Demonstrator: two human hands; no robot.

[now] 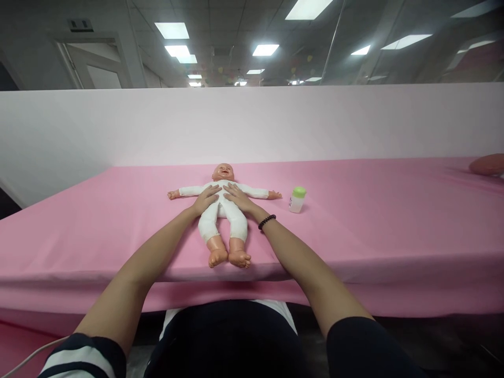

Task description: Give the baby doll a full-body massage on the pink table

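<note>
A baby doll (238, 220) with a white cloth body lies on its back on the pink-covered table (378, 210), its head away from me, its arms spread out and its feet near the front edge. Flat on the left side of its torso rests my left hand (207, 198), fingers apart. My right hand (238, 198) lies on the torso's right side, fingers also spread and pointing inward. The fingertips of the two hands are close together but apart. Neither hand grips anything.
Right of the doll's outstretched arm stands a small clear bottle (296, 203) with a green lid. A skin-coloured object (487, 165), partly cut off, lies at the far right edge. Behind the table runs a white wall panel (252, 126) with glass above it.
</note>
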